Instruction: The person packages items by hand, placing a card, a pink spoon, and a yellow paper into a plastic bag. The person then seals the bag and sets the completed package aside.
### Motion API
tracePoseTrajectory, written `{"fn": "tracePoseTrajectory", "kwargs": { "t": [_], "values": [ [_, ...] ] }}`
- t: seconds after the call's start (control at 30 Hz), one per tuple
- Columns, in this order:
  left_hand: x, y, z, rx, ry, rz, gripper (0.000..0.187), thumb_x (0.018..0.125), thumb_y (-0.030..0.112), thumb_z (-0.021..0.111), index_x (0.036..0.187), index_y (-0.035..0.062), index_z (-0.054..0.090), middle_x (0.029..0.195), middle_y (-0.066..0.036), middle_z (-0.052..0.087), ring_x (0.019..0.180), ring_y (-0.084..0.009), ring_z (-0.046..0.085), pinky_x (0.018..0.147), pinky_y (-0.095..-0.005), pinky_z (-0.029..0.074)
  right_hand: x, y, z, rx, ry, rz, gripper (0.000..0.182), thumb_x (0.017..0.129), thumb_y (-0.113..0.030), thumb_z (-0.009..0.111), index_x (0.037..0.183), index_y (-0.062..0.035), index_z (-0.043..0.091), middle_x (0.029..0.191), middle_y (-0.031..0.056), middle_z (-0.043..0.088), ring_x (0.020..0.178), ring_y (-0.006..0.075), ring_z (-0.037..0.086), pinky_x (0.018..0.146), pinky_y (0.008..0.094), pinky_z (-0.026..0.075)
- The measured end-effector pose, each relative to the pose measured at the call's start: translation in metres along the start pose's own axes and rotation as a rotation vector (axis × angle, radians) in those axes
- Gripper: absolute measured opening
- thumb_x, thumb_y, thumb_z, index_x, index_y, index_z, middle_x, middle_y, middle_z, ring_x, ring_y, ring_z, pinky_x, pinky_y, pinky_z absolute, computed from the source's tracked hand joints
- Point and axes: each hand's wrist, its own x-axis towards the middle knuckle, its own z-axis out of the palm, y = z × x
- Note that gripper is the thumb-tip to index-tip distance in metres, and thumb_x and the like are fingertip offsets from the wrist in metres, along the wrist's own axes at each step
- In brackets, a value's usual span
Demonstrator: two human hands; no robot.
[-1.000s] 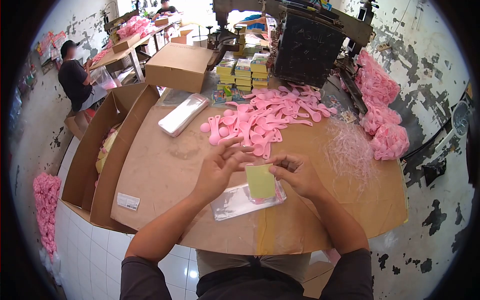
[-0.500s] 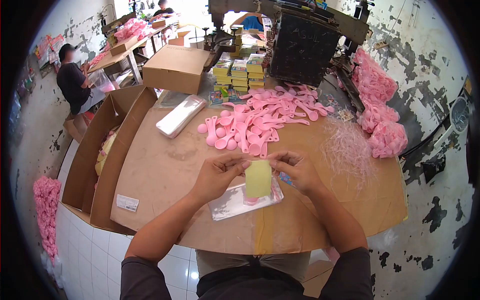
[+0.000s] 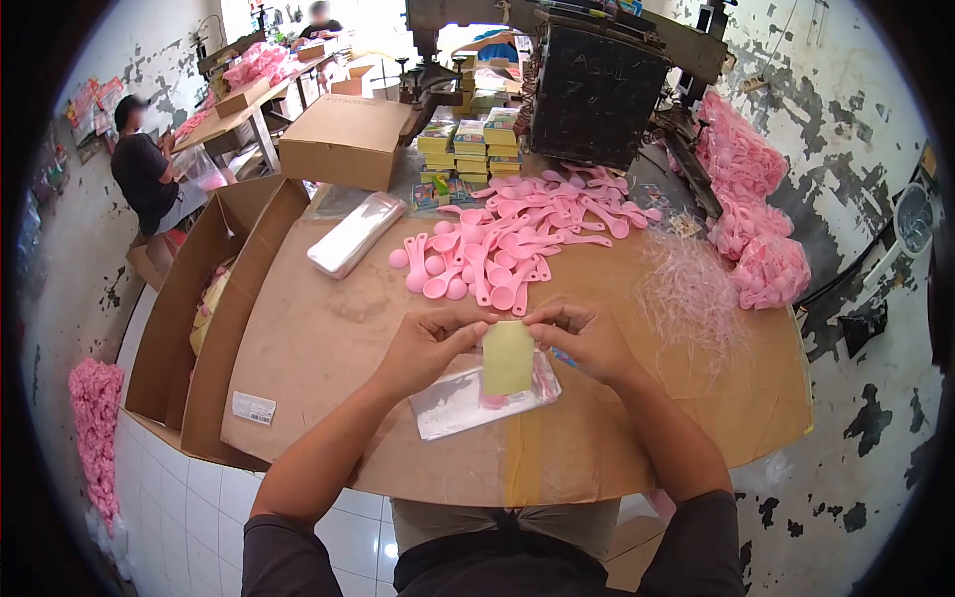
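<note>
A small yellow card hangs upright between my hands, seemingly inside a clear plastic bag with something pink at its bottom. My left hand pinches the upper left corner, and my right hand pinches the upper right corner. Beneath the card, a stack of clear plastic bags lies on the cardboard-covered table. Just beyond my fingers is a heap of pink spoons with round pink scoops. A sliver of a blue printed piece shows beside my right fingers.
Another bag stack lies at the left, near a closed carton and a long open box. Card stacks stand behind the spoons. Pink bundles and plastic strands are at the right. Two people are farther back.
Both hands and the card have shifted very slightly left in view, along with the whole scene. The grip on the card looks the same.
</note>
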Motion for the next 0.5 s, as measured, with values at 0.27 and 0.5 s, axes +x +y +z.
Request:
{"fn": "tracePoseTrajectory", "kwargs": {
  "t": [0.27, 0.5],
  "values": [
    [0.0009, -0.0007, 0.0017, -0.025, -0.015, -0.011, 0.027, 0.100, 0.007, 0.066, 0.125, -0.0045, 0.068, 0.118, -0.011, 0.072, 0.106, -0.0156, 0.070, 0.093, -0.0300, 0.060, -0.0001, -0.0029, 0.0010, 0.017, 0.010, 0.057, 0.017, 0.098, -0.005, 0.068, 0.113, 0.0016, 0.072, 0.103, 0.0047, 0.072, 0.091, 0.0102, 0.068, 0.080, 0.0259, 0.056],
    [0.0005, -0.0017, -0.0013, -0.011, -0.014, -0.014, 0.030, 0.099, 0.008, 0.067, 0.127, -0.0035, 0.066, 0.124, -0.011, 0.070, 0.107, -0.0166, 0.069, 0.094, -0.0329, 0.060, -0.0018, -0.0086, 0.0082, 0.040, 0.004, 0.031, 0.025, 0.097, -0.004, 0.068, 0.121, 0.0014, 0.067, 0.104, 0.0048, 0.072, 0.091, 0.0107, 0.068, 0.080, 0.0263, 0.056]
  ]
}}
